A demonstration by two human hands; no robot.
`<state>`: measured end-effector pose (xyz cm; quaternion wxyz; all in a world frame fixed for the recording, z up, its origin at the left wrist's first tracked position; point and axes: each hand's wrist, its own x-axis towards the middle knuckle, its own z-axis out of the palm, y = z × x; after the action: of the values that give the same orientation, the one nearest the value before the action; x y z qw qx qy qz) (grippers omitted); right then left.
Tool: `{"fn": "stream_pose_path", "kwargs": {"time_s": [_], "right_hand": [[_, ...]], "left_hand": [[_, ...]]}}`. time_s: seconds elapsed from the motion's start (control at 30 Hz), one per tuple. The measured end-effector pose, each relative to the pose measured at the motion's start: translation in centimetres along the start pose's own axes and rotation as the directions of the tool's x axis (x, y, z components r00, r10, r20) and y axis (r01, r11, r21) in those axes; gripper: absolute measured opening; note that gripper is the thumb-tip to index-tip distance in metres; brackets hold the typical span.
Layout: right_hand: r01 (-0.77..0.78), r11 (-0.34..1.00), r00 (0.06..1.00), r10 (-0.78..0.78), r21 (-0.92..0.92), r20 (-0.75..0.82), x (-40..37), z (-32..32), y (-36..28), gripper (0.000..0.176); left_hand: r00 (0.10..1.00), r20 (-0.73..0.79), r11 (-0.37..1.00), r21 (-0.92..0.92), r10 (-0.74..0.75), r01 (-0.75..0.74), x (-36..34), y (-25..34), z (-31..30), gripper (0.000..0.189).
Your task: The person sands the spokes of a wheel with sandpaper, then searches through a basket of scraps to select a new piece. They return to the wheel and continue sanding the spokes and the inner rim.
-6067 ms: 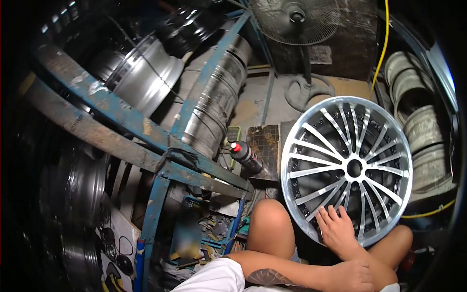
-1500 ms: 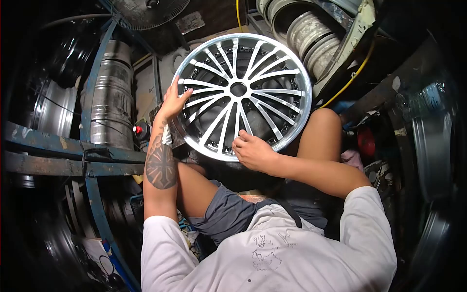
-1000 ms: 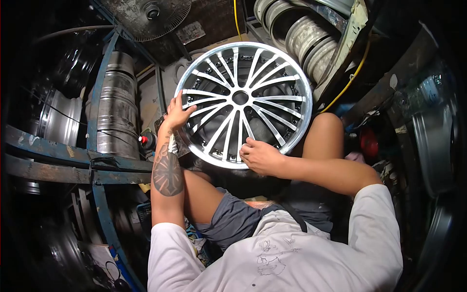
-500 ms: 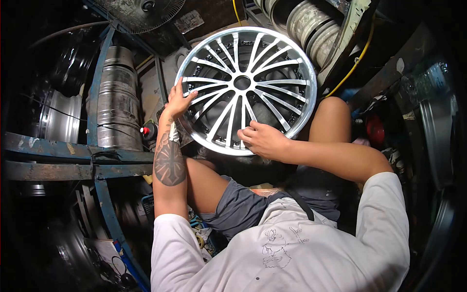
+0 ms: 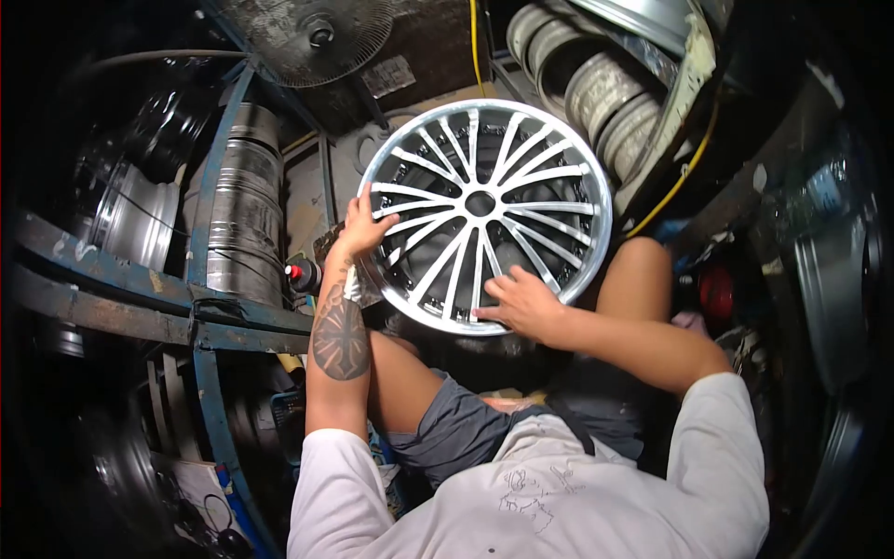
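A polished multi-spoke alloy wheel (image 5: 549, 173) stands tilted on its edge between my bare knees, with its face toward me. My left hand (image 5: 363, 228) grips the wheel's left rim edge; a small white thing hangs at the wrist. My right hand (image 5: 518, 303) lies on the lower spokes near the bottom of the rim, fingers spread and flat, with nothing visible in it. I sit low, in a white shirt and grey shorts.
A black bottle with a red cap (image 5: 303, 275) stands just left of the wheel. A worn blue metal rack (image 5: 200, 312) with bare steel rims (image 5: 237, 214) fills the left. More rims (image 5: 605, 93) are stacked at the upper right, beside a yellow cable (image 5: 684, 177). A fan (image 5: 312, 33) stands behind.
Six seconds ago only one hand touched the wheel's lower rim. Over the last second my right hand opened and slid along the lower spokes; my left hand kept its hold.
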<state>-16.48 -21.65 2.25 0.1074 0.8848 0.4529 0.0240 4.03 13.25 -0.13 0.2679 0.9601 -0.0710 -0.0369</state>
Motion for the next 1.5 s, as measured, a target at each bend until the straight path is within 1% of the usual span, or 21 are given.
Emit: {"fn": "stream_pose_path", "kwargs": {"time_s": [0.1,0.2,0.33,0.43,0.47,0.57,0.63,0.7,0.73,0.8,0.83,0.87,0.9,1.0,1.03,1.17,1.27,1.3,1.33,1.4,1.5], "right_hand": [[-0.035,0.998,0.994,0.041,-0.06,0.103,-0.3,-1.3,0.3,0.044],[-0.059,0.998,0.998,0.059,-0.029,0.009,-0.1,-0.9,0.5,0.049],[-0.024,0.999,0.999,0.023,0.033,0.027,0.4,0.5,0.9,0.063],[-0.029,1.0,0.997,0.029,0.0,0.077,-0.5,-0.5,1.9,0.058],[-0.031,0.999,0.993,0.033,-0.019,0.116,-0.8,-0.8,2.6,0.056],[-0.093,0.995,0.996,0.093,0.024,-0.008,-0.8,-0.2,6.8,0.069],[-0.272,0.941,0.96,0.252,0.202,0.123,0.1,-1.9,9.9,0.064],[-0.379,0.911,0.925,0.376,0.159,0.052,0.1,-0.3,13.8,0.06],[-0.364,0.917,0.918,0.383,0.164,-0.099,-0.4,3.1,16.8,0.048],[-0.582,0.714,0.81,0.55,0.39,0.204,-0.8,5.9,21.2,0.046],[-0.567,0.668,0.817,0.53,0.483,0.225,-1.6,7.3,22.6,0.049],[-0.534,0.619,0.834,0.498,0.576,0.238,-2.0,8.1,23.0,0.054],[-0.552,0.603,0.817,0.53,0.577,0.227,-1.9,7.9,22.4,0.055],[-0.618,0.619,0.781,0.558,0.485,0.281,0.8,8.3,20.3,0.063],[-0.47,0.629,0.837,0.539,0.619,0.088,1.1,10.1,20.8,0.065],[-0.603,0.474,0.751,0.607,0.642,0.258,2.5,10.6,21.9,0.069],[-0.604,0.505,0.771,0.567,0.617,0.291,3.6,11.0,21.8,0.067],[-0.578,0.554,0.797,0.542,0.6,0.267,4.0,11.4,22.0,0.066],[-0.55,0.602,0.821,0.515,0.578,0.246,4.6,11.9,22.0,0.066],[-0.558,0.702,0.816,0.562,0.443,0.136,5.5,12.8,21.5,0.061],[-0.525,0.726,0.845,0.384,0.443,0.372,6.4,9.5,22.9,0.055]], "left_hand": [[0.99,0.054,0.985,0.124,-0.128,0.12,-1.0,2.9,-0.3,0.114],[0.988,0.137,0.946,0.324,-0.068,0.02,-3.8,7.4,0.0,0.125],[0.921,0.371,0.941,0.258,0.115,-0.221,-8.2,11.4,2.6,0.15],[0.889,0.438,0.906,0.311,0.132,-0.288,-10.9,12.4,5.8,0.159],[0.898,0.395,0.913,0.261,0.195,-0.314,-11.4,11.7,7.6,0.156],[0.935,0.28,0.883,0.35,0.219,-0.312,-12.6,11.3,8.2,0.145],[0.985,0.116,0.903,0.397,0.127,-0.163,-13.1,10.4,5.9,0.132],[0.991,-0.135,0.91,0.414,0.023,0.035,-12.8,7.7,3.7,0.122],[0.959,-0.279,0.915,0.377,-0.038,0.146,-12.9,6.3,3.1,0.117],[0.841,-0.409,0.935,-0.188,-0.353,0.301,-12.3,3.8,3.7,0.098],[0.807,-0.1,0.62,-0.697,-0.583,0.361,-12.0,4.6,2.7,0.08],[0.762,0.275,0.065,-0.922,-0.586,0.383,-11.8,5.0,1.3,0.063],[0.862,0.264,-0.059,-0.962,-0.432,0.265,-9.5,2.6,4.0,0.056],[0.762,0.082,-0.173,-0.984,-0.642,-0.039,-6.6,7.1,2.9,0.029],[0.73,0.064,-0.19,-0.978,-0.681,-0.091,-5.8,7.8,2.6,0.039],[0.734,0.122,-0.146,-0.989,-0.668,0.031,-4.3,9.0,-1.0,0.088],[0.763,0.024,0.051,-0.996,-0.646,0.075,-0.3,6.5,-2.0,0.093],[0.718,0.034,0.092,-0.986,-0.695,0.136,0.0,6.9,-2.6,0.086],[0.759,0.007,0.227,-0.952,-0.652,0.204,-0.8,5.5,-3.0,0.085],[0.717,0.002,0.012,-1.0,-0.697,0.014,5.7,1.2,0.9,0.077],[0.785,-0.231,0.456,-0.887,-0.574,0.073,0.9,4.4,-1.6,0.05]]}}
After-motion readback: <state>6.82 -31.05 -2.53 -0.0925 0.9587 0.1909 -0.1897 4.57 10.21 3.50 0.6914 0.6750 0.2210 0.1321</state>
